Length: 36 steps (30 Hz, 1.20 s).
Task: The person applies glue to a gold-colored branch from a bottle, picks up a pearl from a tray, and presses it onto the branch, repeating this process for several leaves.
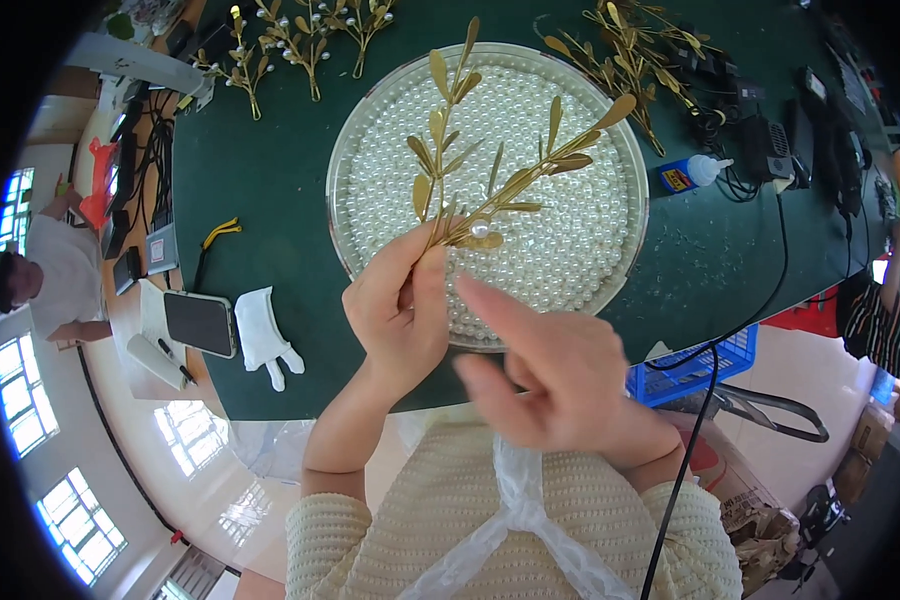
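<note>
My left hand [403,305] pinches the base of a gold leaf branch [515,185], whose stems fan out above a round tray. One pearl bead [480,229] sits low on the branch, close to my fingertips. Many loose white pearl beads [390,150] fill the round tray [336,200]. To the right of the left hand, my right hand [560,375] is raised near the tray's front edge, thumb and index finger apart and slightly blurred. Nothing shows between those two fingers; its other fingers are curled.
Gold branches with pearls [295,45] lie at the back left, plain gold branches [635,60] at the back right. A blue glue bottle [692,173] stands right of the tray. A phone [200,323] and white glove [267,335] lie left. A black cable [710,390] hangs at right.
</note>
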Available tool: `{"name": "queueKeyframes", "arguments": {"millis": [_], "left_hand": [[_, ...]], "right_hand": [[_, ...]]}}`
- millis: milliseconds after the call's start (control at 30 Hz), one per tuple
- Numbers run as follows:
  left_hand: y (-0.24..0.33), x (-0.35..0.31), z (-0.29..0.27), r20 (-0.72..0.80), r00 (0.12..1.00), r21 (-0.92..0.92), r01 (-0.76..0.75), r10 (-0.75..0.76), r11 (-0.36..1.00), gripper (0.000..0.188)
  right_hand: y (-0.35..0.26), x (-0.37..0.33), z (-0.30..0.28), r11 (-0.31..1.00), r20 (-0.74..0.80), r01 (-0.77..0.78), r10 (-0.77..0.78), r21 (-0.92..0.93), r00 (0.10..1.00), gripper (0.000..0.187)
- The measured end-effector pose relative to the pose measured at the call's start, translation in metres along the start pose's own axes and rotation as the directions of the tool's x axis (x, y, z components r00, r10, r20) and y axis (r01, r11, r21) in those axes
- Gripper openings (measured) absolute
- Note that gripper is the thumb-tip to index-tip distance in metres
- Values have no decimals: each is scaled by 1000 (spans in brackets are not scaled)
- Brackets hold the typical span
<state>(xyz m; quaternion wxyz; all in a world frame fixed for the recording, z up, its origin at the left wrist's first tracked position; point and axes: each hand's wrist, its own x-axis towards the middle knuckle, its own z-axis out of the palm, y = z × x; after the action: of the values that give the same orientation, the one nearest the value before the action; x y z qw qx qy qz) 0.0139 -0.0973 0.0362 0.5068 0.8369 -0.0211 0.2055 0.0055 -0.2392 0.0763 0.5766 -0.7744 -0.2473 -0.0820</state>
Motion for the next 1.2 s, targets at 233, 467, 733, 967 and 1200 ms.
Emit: {"name": "queueKeyframes", "arguments": {"millis": [233,467,733,967,1200], "left_hand": [[-4,6,-4,-15,1000,-35,18,-19,999,15],[8,9,-12,81,996,-216,39,-22,976,18],[1,-2,-9,-72,995,-295,-84,65,952,15],[3,3,-13,-15,1000,-320,6,-11,948,12],[-2,4,-9,-74,995,-318,-83,62,945,16]], "right_hand": [[-26,17,-19,938,92,219,-201,-270,975,34],[10,-21,-28,988,-672,69,-147,-141,726,33],[61,-24,-101,999,-734,11,30,52,679,35],[93,-13,-108,816,-682,-409,24,-409,731,62],[114,-12,-105,773,-606,-457,121,-439,786,48]]}}
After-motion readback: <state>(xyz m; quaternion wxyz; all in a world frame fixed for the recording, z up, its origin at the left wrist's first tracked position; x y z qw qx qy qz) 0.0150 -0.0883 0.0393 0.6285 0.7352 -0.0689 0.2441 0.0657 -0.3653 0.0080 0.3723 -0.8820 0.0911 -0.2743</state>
